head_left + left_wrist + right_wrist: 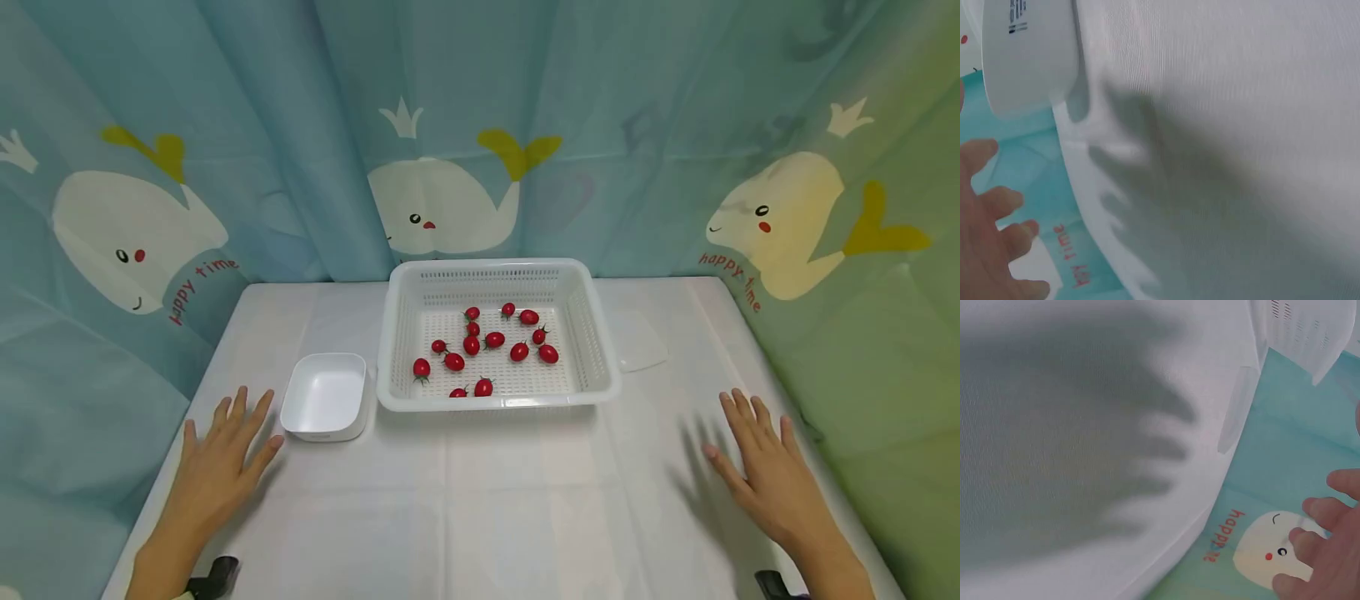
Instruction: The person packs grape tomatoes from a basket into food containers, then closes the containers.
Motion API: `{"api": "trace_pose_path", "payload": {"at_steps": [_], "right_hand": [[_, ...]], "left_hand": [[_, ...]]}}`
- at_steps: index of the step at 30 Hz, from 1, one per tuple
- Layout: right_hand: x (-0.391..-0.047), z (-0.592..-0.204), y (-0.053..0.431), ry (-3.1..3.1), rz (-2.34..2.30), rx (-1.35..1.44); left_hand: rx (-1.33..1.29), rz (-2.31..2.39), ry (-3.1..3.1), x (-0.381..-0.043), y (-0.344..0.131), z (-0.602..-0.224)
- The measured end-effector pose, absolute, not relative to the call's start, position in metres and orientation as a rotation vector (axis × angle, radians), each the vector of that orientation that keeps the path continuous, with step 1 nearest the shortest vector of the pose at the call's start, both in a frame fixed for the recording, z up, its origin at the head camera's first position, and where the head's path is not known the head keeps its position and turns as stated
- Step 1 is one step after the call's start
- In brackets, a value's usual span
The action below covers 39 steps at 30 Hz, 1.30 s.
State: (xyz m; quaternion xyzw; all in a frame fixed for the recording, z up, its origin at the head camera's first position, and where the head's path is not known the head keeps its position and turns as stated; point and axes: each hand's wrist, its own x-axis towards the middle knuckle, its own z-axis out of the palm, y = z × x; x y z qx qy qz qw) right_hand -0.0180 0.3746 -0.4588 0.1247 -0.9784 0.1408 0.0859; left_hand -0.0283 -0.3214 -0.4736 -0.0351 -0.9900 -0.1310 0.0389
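We see 14 red tomatoes (494, 340), with bits of green stem, lying loose on the floor of the white basket (498, 402); 2 of them are partly hidden behind the basket's front rim. The basket sits at the far edge of the table (517, 500), which a white cloth covers.

Just left of the basket stands the white box (326, 396), its top facing up and its corners rounded. We cannot tell whether box and basket touch. The left wrist view shows us dark print on the outside of the box.

Our 2 hands are well apart, each with its fingers spread and nothing in its grasp. The left hand (221, 471) is left of the basket and nearer to us, close beside the box. The right hand (772, 475) is well to the basket's right, also nearer to us, above the cloth. The wrist views show us a broad shadow (1179, 169) of each hand on the cloth.

Right of the basket lies a clear, flat piece (641, 346); we cannot tell what it is. Behind the basket hangs a blue-green curtain (600, 100) printed with white whales (442, 204) that have yellow tails.
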Motion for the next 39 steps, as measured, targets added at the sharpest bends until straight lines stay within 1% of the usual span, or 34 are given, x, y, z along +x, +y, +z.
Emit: {"api": "trace_pose_path", "payload": {"at_steps": [5,11,15,19,24,32,39], "right_hand": [[-0.018,-0.458,0.371,-2.804,0.463,0.382],[-0.019,-0.462,0.364,-2.625,0.503,0.422],[-0.018,-0.463,0.357,-2.585,0.543,0.377],[-0.017,-0.461,0.349,-2.583,0.570,0.315],[-0.022,-0.457,0.343,-2.539,0.600,0.345],[-0.035,-0.451,0.334,-2.443,0.667,0.443],[-0.042,-0.441,0.327,-2.512,0.674,0.494]], "left_hand": [[0.050,-0.577,-3.000,-0.030,-0.308,-0.473],[0.275,-0.974,-2.951,-0.031,-0.293,-0.468],[0.363,-1.157,-2.934,-0.031,-0.285,-0.464],[0.504,-1.339,-2.919,-0.034,-0.278,-0.459],[0.683,-1.621,-2.801,-0.040,-0.271,-0.455],[0.762,-1.745,-2.678,-0.044,-0.268,-0.452],[0.793,-1.762,-2.662,-0.048,-0.270,-0.452]]}}
